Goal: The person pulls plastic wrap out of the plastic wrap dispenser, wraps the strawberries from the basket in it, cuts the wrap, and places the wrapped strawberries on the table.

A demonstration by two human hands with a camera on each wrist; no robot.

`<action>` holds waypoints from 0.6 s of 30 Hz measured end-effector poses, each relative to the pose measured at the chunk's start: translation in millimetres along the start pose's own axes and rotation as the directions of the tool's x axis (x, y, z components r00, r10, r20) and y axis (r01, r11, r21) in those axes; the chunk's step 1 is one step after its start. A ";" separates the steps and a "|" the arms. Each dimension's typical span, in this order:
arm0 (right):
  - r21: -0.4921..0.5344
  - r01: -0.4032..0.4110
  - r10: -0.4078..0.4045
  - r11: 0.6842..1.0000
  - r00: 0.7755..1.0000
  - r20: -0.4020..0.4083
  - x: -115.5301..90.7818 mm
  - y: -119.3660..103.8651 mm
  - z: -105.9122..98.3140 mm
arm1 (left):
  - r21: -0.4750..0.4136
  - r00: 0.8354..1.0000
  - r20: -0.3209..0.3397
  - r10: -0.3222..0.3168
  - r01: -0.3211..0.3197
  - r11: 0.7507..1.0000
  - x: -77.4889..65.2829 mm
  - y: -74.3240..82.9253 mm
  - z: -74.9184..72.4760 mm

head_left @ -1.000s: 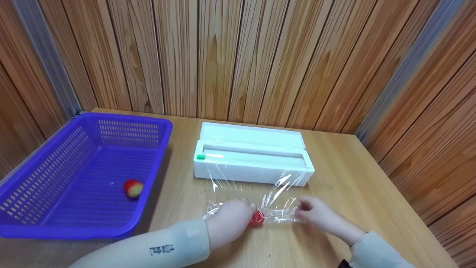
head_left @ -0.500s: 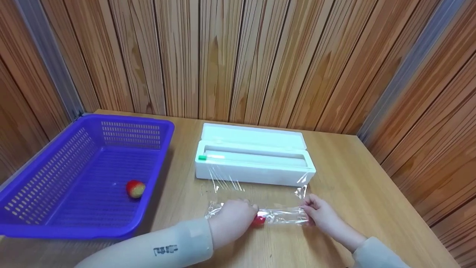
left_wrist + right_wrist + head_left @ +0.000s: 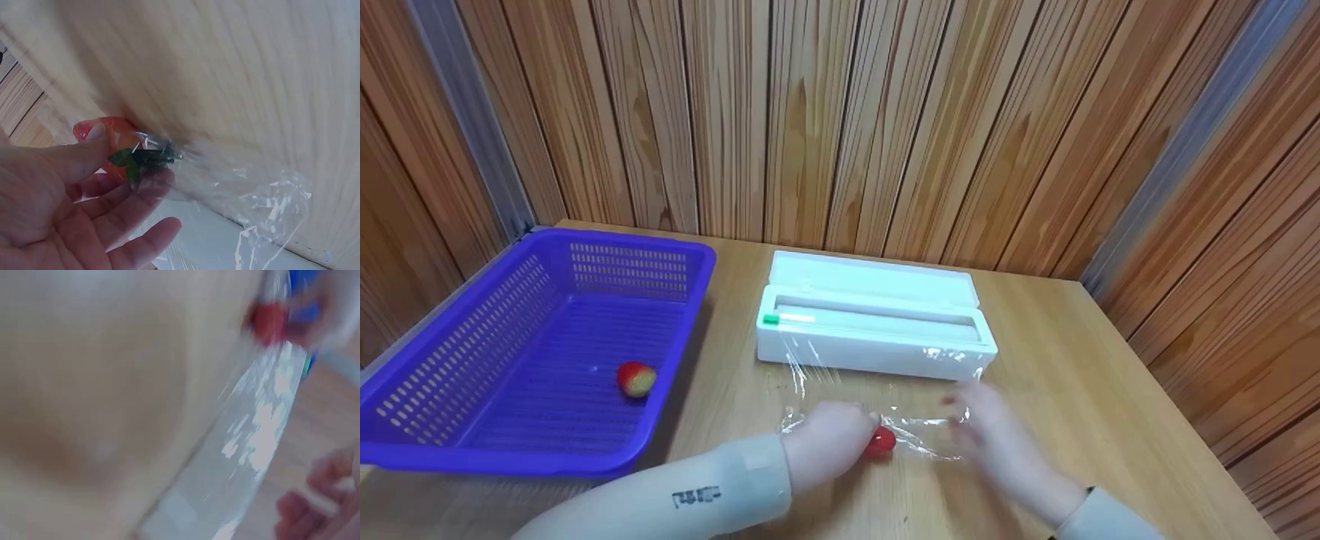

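A red strawberry (image 3: 880, 442) with green leaves lies under my left hand (image 3: 826, 442) near the table's front. In the left wrist view, thumb and fingers pinch the strawberry (image 3: 125, 139), and clear cling film (image 3: 247, 185) covers its leafy end. The film (image 3: 919, 435) stretches from the white box (image 3: 877, 352) to the strawberry and spreads out to the right. My right hand (image 3: 1001, 442) is blurred beside the film's right edge. In the right wrist view its fingers (image 3: 295, 512) are loosely bent, apart from the shiny film, with nothing visible between them.
The white box stands behind the hands, its lid (image 3: 870, 277) raised and a roll (image 3: 877, 322) inside. A green tab (image 3: 771, 319) sits at its left end. On the left, a purple basket (image 3: 510, 465) holds a red and yellow fruit (image 3: 636, 379). Wooden panels (image 3: 825, 127) rise behind.
My right hand pinched the film and pulled its corner rightward; now it has let go and shifted slightly left, blurred. The film has slackened. My left hand keeps its hold on the strawberry.
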State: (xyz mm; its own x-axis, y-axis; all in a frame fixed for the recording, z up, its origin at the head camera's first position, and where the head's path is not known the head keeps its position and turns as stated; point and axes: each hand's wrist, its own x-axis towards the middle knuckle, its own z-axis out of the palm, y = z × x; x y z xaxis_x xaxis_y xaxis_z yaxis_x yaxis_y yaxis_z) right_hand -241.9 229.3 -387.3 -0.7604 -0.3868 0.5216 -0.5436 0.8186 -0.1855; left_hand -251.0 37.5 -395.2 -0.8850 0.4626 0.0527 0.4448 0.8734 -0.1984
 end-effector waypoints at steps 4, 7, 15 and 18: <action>-0.119 0.349 -0.338 0.930 0.936 0.103 -1.8 -30.8 24.5 | -0.076 0.991 -0.041 0.129 -0.132 0.988 2.7 -19.1 11.2; -0.159 0.382 -0.348 0.911 0.915 0.206 -2.9 -41.1 38.7 | -0.101 0.990 -0.054 0.132 -0.136 0.985 3.9 -20.4 8.9; -0.187 0.307 -0.247 0.933 0.925 0.287 8.7 -40.1 52.5 | -0.120 0.981 -0.093 0.173 -0.183 0.976 7.7 -28.4 6.1; -0.105 0.221 -0.173 0.970 0.923 0.343 20.7 -37.4 52.6 | -0.163 0.979 -0.080 0.186 -0.197 0.967 10.4 -33.2 3.4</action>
State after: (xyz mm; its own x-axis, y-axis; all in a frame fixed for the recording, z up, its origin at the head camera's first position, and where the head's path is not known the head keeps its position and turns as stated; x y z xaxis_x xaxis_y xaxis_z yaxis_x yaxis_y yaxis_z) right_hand -256.1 168.4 -413.3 -0.7297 -0.6446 0.2279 -0.6579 0.7528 0.0225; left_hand -275.5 12.8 -391.4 -0.7726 0.6281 0.0929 0.6271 0.7778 -0.0430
